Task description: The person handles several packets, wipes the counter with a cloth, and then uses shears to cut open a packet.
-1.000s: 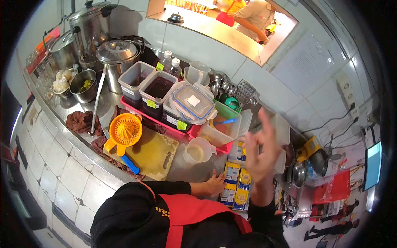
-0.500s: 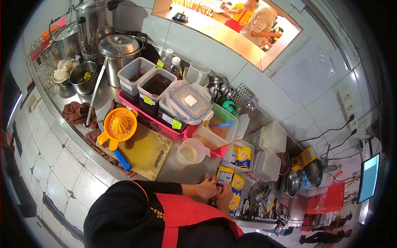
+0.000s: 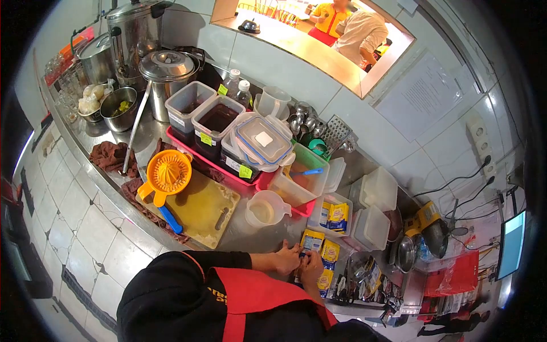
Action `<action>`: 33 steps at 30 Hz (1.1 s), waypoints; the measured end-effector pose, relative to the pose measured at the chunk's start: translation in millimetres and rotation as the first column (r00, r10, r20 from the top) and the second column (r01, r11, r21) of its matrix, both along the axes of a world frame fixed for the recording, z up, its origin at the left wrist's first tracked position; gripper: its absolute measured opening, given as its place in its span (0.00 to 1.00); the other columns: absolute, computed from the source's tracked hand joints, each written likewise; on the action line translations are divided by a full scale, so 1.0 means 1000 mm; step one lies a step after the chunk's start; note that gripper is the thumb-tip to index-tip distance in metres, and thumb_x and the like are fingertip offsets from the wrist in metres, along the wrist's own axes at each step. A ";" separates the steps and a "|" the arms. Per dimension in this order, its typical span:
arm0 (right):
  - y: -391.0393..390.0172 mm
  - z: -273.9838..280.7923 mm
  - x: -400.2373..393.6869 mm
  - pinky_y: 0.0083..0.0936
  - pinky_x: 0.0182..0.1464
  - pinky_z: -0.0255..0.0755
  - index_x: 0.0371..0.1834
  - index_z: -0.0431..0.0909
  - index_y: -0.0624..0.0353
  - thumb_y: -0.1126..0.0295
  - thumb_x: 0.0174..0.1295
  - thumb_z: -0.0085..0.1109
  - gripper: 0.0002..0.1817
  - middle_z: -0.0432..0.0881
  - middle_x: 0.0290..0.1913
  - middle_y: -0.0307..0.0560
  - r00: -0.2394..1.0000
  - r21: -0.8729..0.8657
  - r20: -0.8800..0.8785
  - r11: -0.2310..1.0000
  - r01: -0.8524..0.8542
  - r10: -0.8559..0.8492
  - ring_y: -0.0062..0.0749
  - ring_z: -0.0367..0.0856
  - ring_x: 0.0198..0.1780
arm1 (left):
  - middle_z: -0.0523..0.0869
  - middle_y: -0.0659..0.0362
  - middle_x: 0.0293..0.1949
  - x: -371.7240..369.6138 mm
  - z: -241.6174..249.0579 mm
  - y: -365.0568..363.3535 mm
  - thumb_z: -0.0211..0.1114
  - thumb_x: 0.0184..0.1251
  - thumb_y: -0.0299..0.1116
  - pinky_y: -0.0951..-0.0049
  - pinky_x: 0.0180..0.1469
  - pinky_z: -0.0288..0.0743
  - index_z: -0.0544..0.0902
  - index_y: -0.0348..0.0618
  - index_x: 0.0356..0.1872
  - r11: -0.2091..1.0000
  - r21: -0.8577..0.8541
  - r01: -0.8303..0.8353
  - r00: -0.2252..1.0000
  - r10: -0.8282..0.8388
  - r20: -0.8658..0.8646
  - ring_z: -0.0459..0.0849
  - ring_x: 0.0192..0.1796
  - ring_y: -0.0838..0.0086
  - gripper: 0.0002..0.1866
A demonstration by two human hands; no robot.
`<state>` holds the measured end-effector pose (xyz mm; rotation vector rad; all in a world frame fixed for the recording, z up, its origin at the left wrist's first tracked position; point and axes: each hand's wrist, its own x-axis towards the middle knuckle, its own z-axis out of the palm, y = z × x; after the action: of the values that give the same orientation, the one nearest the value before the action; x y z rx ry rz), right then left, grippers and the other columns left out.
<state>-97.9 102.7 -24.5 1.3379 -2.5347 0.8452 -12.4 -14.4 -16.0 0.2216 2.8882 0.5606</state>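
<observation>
My left hand [image 3: 286, 259] and my right hand [image 3: 311, 269] meet over the steel counter, fingers closed together. A small dark-blue bit shows between the fingertips; the fingers hide the rest, so I cannot make out what is held. Just beyond the fingertips lies a yellow, blue and white packet [image 3: 311, 240]. Beside my right hand are more yellow-and-blue packets [image 3: 330, 251], laid in a line. A clear bin [image 3: 322, 226] behind them holds similar packets. Farther right lies a pile of dark sachets and cutlery [image 3: 367, 279].
Left of my hands stand a measuring jug [image 3: 264, 208], a cutting board [image 3: 213, 199], an orange citrus juicer [image 3: 169, 172] and a blue-handled knife [image 3: 170, 220]. A red tray [image 3: 228, 181] carries tubs of dark liquid. Steel pots [image 3: 167, 68] stand at far left, lidded containers [image 3: 370, 227] at right.
The view has shifted slightly, so the counter's things appear a little lower and farther right. My hands keep the same closed pose. Beyond the hatch, the two people have moved slightly.
</observation>
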 end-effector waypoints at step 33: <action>-0.002 -0.005 0.001 0.35 0.32 0.69 0.28 0.73 0.60 0.74 0.47 0.52 0.05 0.74 0.27 0.51 0.993 0.067 0.060 0.993 0.095 -0.099 0.46 0.74 0.29 | 0.69 0.29 0.49 -0.001 -0.020 0.002 0.56 0.52 0.37 0.43 0.50 0.64 0.65 0.20 0.52 0.985 -0.117 0.128 0.960 -0.153 -0.233 0.60 0.57 0.30 0.31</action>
<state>-97.3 101.0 -29.4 1.2119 -2.6720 0.8065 -13.8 -12.0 -35.8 0.5090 3.0902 0.3853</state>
